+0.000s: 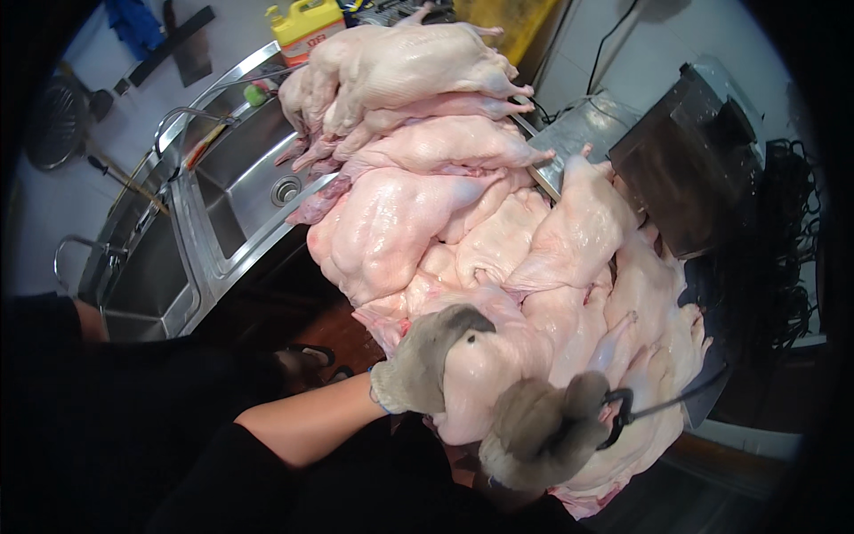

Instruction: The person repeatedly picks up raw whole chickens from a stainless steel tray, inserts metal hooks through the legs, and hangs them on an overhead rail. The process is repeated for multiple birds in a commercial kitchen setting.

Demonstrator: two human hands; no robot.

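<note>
Plucked raw poultry carcasses, probably ducks, lie in a large heap before me. My left hand, in a soiled knit glove, grips the neck end of one carcass at the near side of the heap. Beside that bird's near end is my right hand, gloved too, its fingers closed around a dark metal hook with a thin rod or cord running off to the right. Whether the hook touches the bird is hidden. Another carcass lies breast up farther back, and one more rests to the right.
A stainless steel double sink with curved taps stands at the left. Behind the heap is a yellow jug. A metal tray and a dark bin-like container stand at the right, near many black hooks. Another person's foot shows at lower left.
</note>
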